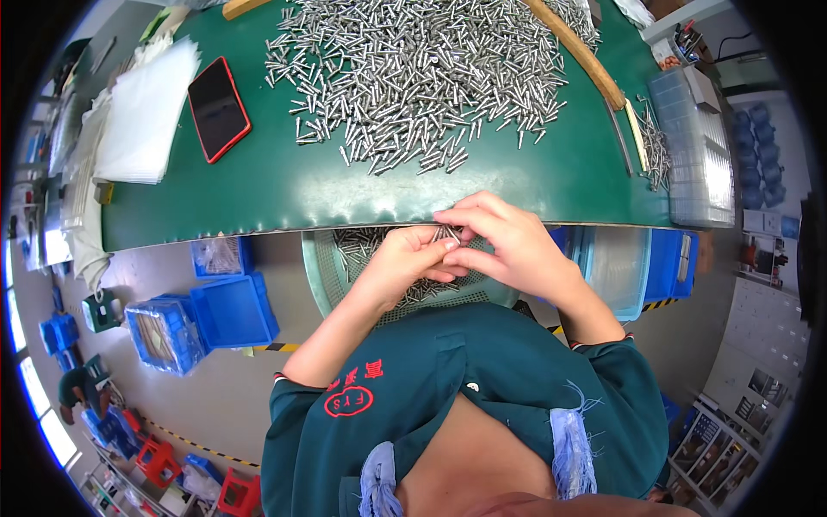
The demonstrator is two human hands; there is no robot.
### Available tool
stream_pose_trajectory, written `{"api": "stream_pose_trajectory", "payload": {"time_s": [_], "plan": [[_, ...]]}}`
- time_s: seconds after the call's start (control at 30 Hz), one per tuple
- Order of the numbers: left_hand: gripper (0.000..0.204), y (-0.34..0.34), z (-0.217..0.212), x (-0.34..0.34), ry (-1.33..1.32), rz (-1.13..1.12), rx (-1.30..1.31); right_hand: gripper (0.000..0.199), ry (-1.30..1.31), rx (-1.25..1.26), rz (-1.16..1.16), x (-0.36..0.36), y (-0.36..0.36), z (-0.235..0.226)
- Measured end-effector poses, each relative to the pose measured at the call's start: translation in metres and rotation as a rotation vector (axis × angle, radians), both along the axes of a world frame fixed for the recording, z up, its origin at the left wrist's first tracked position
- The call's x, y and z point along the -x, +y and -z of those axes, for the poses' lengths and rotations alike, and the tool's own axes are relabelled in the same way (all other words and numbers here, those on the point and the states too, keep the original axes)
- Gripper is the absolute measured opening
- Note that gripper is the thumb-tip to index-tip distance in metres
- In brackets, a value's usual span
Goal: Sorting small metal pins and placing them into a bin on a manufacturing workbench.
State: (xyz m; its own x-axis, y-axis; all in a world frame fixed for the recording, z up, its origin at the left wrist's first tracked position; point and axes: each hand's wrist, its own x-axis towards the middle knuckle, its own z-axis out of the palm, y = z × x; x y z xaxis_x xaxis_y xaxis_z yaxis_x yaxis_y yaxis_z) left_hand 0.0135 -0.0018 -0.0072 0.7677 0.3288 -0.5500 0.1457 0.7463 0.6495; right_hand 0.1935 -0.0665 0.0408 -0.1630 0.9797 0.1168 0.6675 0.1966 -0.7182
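At the table's near edge my left hand [412,260] and my right hand [506,241] come together, fingers curled. Between their fingertips sits a small bunch of silvery metal pins [446,233], gripped from both sides. Right under the hands stands a pale green plastic basket [317,274], which has many more of the same pins [355,250] in it. A large spread heap of these pins [431,73] lies on the green tabletop [284,185] beyond my hands. How many pins are in the fingers I cannot make out.
A red-edged phone [218,110] and white plastic sheets [148,112] lie at left. A wooden strip [581,56] borders the heap at right, near a small pile of longer metal pieces [655,151] and clear plastic boxes [699,146]. Blue bins [233,312] stand below the table.
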Motion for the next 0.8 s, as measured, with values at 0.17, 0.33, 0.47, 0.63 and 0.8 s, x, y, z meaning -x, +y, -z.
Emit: {"api": "stream_pose_trajectory", "payload": {"time_s": [0.17,0.33,0.47,0.63,0.8], "plan": [[0.024,0.003,-0.022,0.006,0.067,0.012,-0.304,0.025,0.349,0.211,0.063,-0.003,0.000,0.003],[0.023,0.010,-0.027,0.009,0.100,0.018,-0.389,0.021,0.528,0.281,0.078,-0.002,0.003,0.004],[0.023,0.015,-0.030,0.007,0.063,0.014,-0.372,0.017,0.696,0.318,0.120,-0.002,0.006,0.008],[0.023,0.018,-0.031,0.005,0.058,0.029,-0.425,0.015,0.581,0.258,0.147,-0.004,0.010,0.003],[0.025,0.020,-0.032,0.006,0.089,-0.033,-0.473,0.013,0.414,0.220,0.193,-0.016,0.018,-0.009]]}}
